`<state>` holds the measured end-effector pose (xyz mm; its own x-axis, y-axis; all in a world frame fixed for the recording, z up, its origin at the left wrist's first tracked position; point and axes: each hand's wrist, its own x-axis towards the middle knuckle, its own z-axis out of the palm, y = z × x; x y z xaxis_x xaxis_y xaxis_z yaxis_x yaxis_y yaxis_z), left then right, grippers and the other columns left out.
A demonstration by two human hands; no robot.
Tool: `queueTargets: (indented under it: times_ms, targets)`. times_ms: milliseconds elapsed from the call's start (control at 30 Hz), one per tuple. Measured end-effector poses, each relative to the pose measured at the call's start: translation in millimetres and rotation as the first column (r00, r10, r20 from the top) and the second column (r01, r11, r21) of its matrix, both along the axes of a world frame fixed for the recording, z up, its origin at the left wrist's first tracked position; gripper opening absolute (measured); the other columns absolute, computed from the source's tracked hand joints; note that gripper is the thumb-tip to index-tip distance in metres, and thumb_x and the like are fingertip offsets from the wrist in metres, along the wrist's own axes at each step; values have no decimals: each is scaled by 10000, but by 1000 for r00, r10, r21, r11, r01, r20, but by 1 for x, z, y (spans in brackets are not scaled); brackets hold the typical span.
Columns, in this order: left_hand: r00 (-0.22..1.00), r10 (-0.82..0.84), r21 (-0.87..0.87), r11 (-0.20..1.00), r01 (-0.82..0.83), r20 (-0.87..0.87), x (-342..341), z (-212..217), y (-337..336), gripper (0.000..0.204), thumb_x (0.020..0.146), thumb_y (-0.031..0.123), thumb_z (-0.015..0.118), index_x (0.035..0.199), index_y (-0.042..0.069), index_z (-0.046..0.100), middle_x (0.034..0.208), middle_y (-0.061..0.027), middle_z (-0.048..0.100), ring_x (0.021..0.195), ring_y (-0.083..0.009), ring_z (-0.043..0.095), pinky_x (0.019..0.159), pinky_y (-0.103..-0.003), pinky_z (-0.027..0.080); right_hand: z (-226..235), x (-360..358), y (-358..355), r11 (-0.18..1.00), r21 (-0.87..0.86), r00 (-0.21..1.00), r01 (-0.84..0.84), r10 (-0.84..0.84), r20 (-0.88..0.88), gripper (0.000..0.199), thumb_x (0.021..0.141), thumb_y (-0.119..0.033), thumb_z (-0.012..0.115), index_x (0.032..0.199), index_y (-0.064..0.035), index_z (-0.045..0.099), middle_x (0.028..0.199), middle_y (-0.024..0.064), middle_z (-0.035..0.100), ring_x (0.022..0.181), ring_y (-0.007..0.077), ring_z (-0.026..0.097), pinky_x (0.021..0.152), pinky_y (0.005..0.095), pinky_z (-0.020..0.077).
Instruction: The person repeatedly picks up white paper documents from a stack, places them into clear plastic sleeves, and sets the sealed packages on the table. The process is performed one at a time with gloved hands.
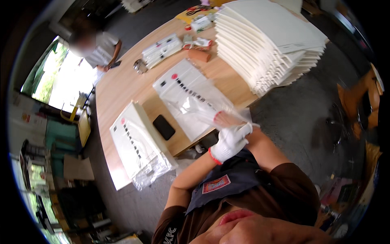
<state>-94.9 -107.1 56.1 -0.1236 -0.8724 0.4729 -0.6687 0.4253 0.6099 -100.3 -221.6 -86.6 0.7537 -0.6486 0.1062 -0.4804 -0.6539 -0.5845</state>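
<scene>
A clear plastic bag point(188, 96) with dark print and a red round mark lies flat near the table edge in front of me. My left hand point(231, 142), in a white glove with a red cuff, is closed at the bag's near end, pinching its loose film. The right forearm reaches across beneath it, and my right hand point(210, 114) is in the bag's mouth, seen blurred through the film; its fingers cannot be made out. To the left, a stack of similar bagged white packs point(132, 140) overhangs the edge, beside a black phone point(164, 127).
A tall stack of folded white sheets point(260, 44) stands at the table's far right. Farther back are a white wrapped pack point(162, 51), a tape roll point(140, 66), an orange-brown block point(199, 55) and scissors point(196, 10). Another person point(97, 49) is beyond the table's left side.
</scene>
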Motion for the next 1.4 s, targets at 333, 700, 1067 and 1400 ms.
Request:
queueTargets:
  times_ms: [333, 700, 1067, 1400]
  targets:
    - [730, 399, 334, 910, -244, -555, 70, -24, -34, 257, 956, 69, 489, 1193, 28, 582, 781, 18, 542, 609, -50, 462, 529, -213, 399, 205, -129, -53, 808, -586, 905, -60, 291, 310, 248, 826, -325, 632, 914, -94, 607, 867, 105, 612, 779, 273, 604, 711, 391, 487]
    - [657, -14, 235, 928, 289, -754, 52, 40, -168, 385, 963, 285, 522, 1235, 13, 505, 1239, -133, 580, 855, -170, 621, 774, -302, 512, 288, -180, -159, 442, -897, 962, -28, -232, -144, 183, 810, -300, 604, 778, -123, 570, 734, 50, 601, 693, 216, 616, 629, 340, 485]
    - [635, 366, 581, 797, 164, -680, 111, 120, -101, 229, 872, 136, 543, 1046, -7, 582, 891, -83, 649, 793, -152, 634, 726, -296, 526, 282, -217, -62, 760, -467, 886, 452, -442, 137, 576, 874, -426, 609, 1323, -83, 496, 702, 89, 624, 532, 265, 587, 458, 384, 458]
    - [880, 209, 220, 920, -325, 427, 33, 66, -35, 767, 776, 228, 661, 1406, 12, 281, 1240, -306, 470, 915, -375, 624, 796, -394, 522, 201, -96, -16, 987, 152, 731, -62, -59, 680, 673, 802, -439, 708, 1297, -36, 491, 1271, 229, 523, 1148, 305, 542, 962, 378, 427]
